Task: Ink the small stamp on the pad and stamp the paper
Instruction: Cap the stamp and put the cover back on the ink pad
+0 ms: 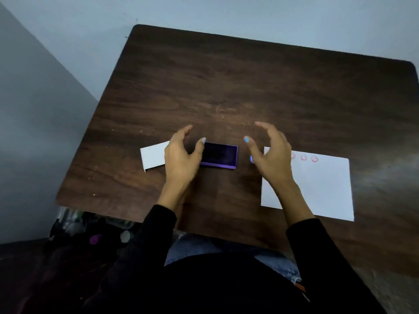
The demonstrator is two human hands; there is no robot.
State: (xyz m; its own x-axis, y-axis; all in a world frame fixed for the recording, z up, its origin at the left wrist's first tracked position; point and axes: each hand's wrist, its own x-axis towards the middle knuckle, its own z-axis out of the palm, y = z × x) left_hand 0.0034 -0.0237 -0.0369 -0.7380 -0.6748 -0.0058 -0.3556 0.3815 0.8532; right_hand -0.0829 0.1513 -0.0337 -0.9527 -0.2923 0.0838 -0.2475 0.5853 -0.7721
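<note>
Three pink marks already sit on the paper, yet both hands, left hand and right hand, hover released beside the uncovered ink pad, the stamp barely visible under the right palm.

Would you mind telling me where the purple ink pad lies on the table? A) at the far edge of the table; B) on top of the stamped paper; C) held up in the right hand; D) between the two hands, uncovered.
D: the purple ink pad sits open on the table, between the left hand and the right hand, apart from the paper.
</note>
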